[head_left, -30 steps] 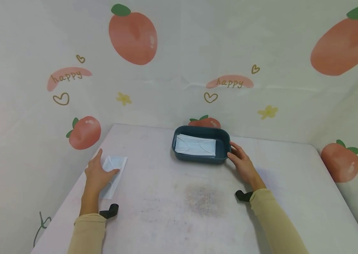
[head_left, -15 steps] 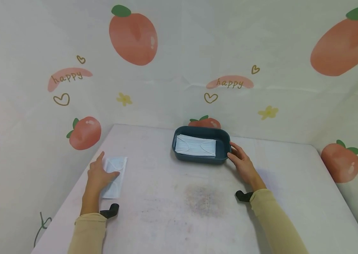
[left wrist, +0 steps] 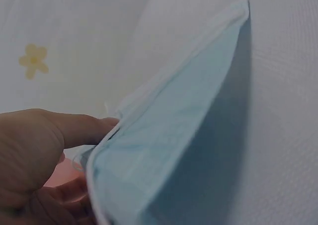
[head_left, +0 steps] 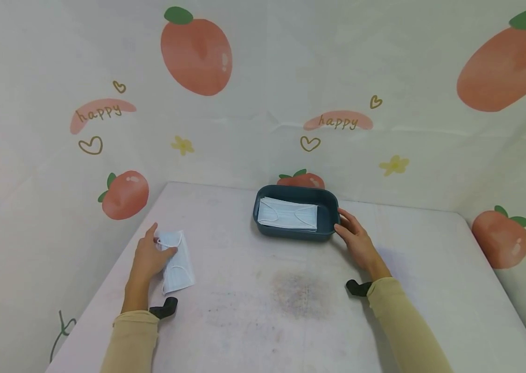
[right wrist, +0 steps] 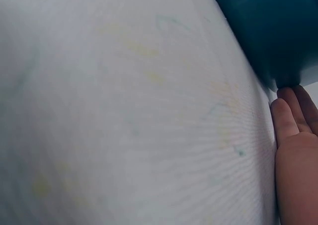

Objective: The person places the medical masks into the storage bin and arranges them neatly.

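My left hand [head_left: 151,256] pinches a pale blue face mask [head_left: 177,264] at the left of the table and holds one end lifted. In the left wrist view the thumb [left wrist: 74,128] lies over the mask [left wrist: 169,135], which tilts up off the table. A dark teal tray [head_left: 330,220] stands at the back middle, with a stack of folded masks [head_left: 288,213] inside. My right hand [head_left: 353,235] rests against the tray's right end with fingers straight. The right wrist view shows the fingertips [right wrist: 288,115] touching the tray [right wrist: 268,31].
The pale table [head_left: 290,305] has a grey smudge in the middle. Fabric walls printed with peaches and the word "happy" close in the back, left and right. Black wrist mounts [head_left: 164,309] sit at both cuffs.
The left hand has picked up the mask's end and turned it, so the mask now points toward the front right instead of lying flat under the palm. The right hand stays put.
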`<state>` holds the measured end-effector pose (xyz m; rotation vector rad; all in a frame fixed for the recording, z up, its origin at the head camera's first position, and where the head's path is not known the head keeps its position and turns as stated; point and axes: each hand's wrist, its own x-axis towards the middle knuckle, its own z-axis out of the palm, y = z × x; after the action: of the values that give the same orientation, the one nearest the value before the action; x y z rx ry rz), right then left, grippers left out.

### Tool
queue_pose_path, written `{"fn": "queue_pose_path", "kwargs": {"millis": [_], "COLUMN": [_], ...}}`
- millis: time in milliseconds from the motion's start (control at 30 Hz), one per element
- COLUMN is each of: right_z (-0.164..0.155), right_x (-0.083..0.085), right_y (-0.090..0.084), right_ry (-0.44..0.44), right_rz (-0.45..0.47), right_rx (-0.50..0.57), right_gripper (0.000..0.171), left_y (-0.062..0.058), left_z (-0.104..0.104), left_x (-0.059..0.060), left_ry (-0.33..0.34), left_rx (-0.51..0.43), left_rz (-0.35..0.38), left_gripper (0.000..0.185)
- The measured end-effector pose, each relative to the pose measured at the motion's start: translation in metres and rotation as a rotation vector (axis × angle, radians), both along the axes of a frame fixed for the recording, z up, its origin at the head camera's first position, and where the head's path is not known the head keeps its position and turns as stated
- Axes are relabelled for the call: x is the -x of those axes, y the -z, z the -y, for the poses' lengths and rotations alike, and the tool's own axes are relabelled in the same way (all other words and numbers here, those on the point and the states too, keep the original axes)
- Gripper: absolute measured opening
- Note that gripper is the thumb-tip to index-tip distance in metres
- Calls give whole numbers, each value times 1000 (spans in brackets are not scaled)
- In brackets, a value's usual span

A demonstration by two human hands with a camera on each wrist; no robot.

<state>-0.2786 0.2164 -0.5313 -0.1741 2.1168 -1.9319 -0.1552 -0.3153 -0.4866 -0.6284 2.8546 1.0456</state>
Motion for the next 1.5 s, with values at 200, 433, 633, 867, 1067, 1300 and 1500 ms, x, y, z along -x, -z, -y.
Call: {"fn": "queue_pose_path", "kwargs": {"millis": [200, 433, 633, 867, 1067, 1300, 1500], "right_z": [1, 0, -1, -1, -1, 0, 0], "right_x": [1, 0, -1, -1, -1, -1, -2], "right_y": [0, -1, -2, -3, -2, -1, -2], "right_ry": [-3, 2, 4, 4, 6, 9, 10], "right_rz": [6, -1, 6, -2, -3, 9, 9], "right_rx": [8, 7, -16, -27, -19, 6, -1], "right_gripper": [72, 69, 69, 71, 70, 69, 68], "left_y": [1, -1, 1, -1, -5, -10, -12], "left_z": [0, 0, 0, -1, -2, -3, -2], "left_x": [1, 4, 5, 4, 5, 7, 7], "left_ry": [39, 72, 40, -22, -6, 51, 121], "left_rx": [17, 12, 5, 22, 4, -34, -15], "left_rz": [12, 41, 13, -22, -16, 76, 58], "left_gripper": [82, 77, 58, 42, 49, 71, 50]}}
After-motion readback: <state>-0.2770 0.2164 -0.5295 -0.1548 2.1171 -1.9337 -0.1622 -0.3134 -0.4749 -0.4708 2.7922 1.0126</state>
